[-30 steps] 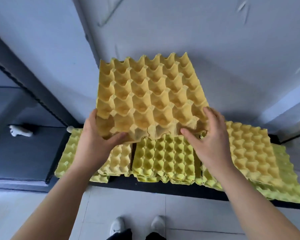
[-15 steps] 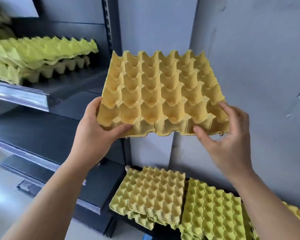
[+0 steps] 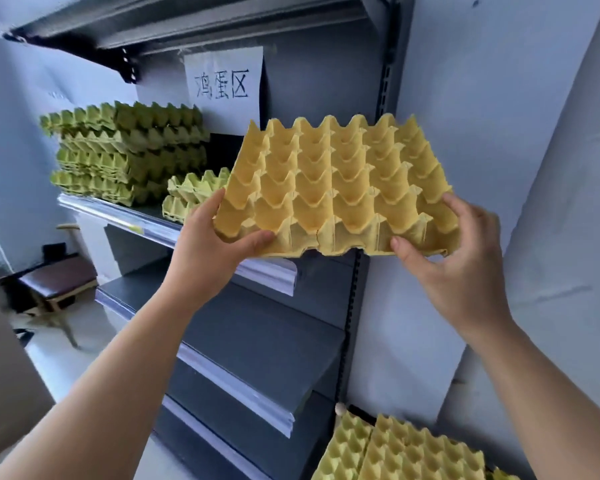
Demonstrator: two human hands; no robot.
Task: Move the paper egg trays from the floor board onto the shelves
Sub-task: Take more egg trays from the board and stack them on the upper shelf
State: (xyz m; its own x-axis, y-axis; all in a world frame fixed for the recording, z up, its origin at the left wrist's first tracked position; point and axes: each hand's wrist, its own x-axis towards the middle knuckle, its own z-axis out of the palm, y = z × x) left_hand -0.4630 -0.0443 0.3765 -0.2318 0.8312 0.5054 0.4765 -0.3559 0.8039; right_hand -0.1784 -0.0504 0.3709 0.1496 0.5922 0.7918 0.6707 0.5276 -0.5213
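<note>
Left hand (image 3: 208, 244) and right hand (image 3: 454, 258) each pinched the near edge of the yellow egg tray (image 3: 336, 188), held mid-frame; the shelf (image 3: 118, 218) lay just left of it, nearer the left hand.

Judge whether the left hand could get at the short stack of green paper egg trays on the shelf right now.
Probably not yet. The short stack of green paper egg trays lies just beyond the left hand with nothing between, but its grip is on the yellow paper egg tray.
</note>
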